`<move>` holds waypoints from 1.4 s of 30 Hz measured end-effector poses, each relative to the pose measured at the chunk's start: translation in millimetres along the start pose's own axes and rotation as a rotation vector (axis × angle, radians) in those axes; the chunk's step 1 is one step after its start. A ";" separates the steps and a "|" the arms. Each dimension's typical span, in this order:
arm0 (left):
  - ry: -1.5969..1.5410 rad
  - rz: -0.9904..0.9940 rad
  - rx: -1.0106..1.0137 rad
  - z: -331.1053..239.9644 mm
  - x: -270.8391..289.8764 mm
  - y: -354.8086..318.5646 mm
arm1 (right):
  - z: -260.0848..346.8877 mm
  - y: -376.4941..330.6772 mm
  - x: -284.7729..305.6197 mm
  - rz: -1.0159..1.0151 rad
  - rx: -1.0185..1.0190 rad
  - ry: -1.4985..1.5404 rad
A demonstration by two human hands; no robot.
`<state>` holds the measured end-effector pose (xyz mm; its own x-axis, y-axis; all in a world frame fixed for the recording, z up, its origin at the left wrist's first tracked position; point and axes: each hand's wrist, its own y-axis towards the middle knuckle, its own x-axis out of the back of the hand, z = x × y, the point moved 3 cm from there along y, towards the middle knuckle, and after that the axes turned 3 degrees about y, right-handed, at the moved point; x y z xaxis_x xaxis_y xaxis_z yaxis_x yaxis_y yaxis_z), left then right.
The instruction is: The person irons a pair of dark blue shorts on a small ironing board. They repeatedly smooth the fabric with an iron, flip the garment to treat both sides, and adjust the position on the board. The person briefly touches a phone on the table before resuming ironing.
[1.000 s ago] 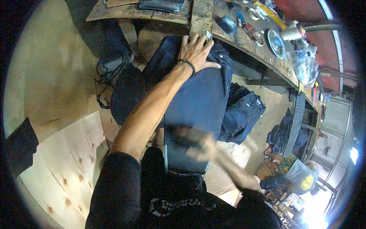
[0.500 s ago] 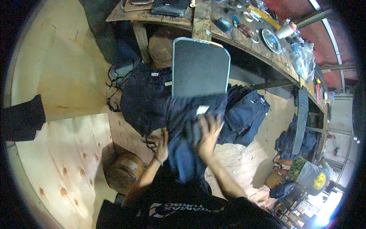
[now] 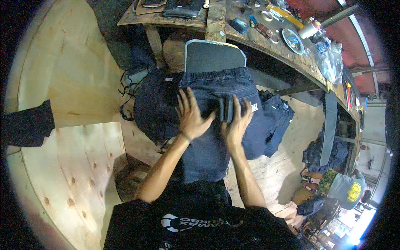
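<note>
Dark blue denim pants at frame centre, gathered waistband toward the top, drawn over a dark board with a pale rim; the board's far end projects above the waistband. Leg length cannot be told. Left hand: palm down over the cloth, left of centre, fingers spread, gripping nothing. Right hand: just right of centre, gripping a small dark block between thumb and fingers; block slightly blurred, exact kind unclear. White print on the pants lies just right of these fingers. More dark denim: one pile left of the board, another to its right. Wooden counter across upper right, bearing a tape roll, round dish, thread cone and clear plastic bag. Co-worker in a grey shirt, lower right, well apart.
</note>
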<state>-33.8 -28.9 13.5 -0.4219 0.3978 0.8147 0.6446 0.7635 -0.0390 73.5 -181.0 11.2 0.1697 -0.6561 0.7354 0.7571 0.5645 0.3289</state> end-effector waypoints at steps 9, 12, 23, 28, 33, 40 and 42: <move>0.188 -0.274 -0.328 -27.5 -22.9 212.0 | 28.0 182.1 -0.5 -0.163 0.067 0.237; 0.215 -0.069 -0.307 -31.3 -24.7 234.5 | 55.0 132.1 -8.7 0.699 0.105 0.420; 0.219 0.022 -0.324 -30.1 -34.5 270.3 | 29.3 167.3 -71.4 0.985 0.412 0.692; 0.230 0.004 -0.301 -33.8 -30.5 269.8 | 14.2 173.9 -60.3 0.926 0.305 0.617; 0.196 0.090 -0.265 -32.0 -30.5 271.2 | 12.9 130.5 -62.4 0.975 0.313 0.769; 0.185 -0.039 -0.311 -29.5 -29.3 270.7 | 55.0 85.9 -64.4 1.223 0.352 0.698; 0.166 0.004 -0.310 -28.6 -32.3 272.1 | 48.0 84.3 -61.7 1.317 0.288 0.698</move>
<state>173.4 151.5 -6.8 -0.3263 0.2932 0.8986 0.8197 0.5612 0.1145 96.6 -68.9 22.0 0.9245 0.3270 0.1957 -0.2996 0.9410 -0.1573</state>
